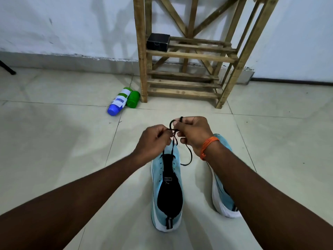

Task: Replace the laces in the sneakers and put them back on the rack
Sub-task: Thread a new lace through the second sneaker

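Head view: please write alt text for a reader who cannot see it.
The left hand and right hand pinch a black lace above a light blue sneaker on the tiled floor. A second sneaker lies partly under the right forearm. Behind stands a wooden rack with a black box, two bottles beside it.

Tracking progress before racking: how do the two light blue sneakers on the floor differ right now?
The centre light blue knit sneaker sits upright in full view; the right-hand light blue sneaker is largely hidden behind the right forearm. The centre one has a black lace rising from its front eyelets, pinched by the left hand and right hand; no lace shows on the right-hand one. Both have white soles.
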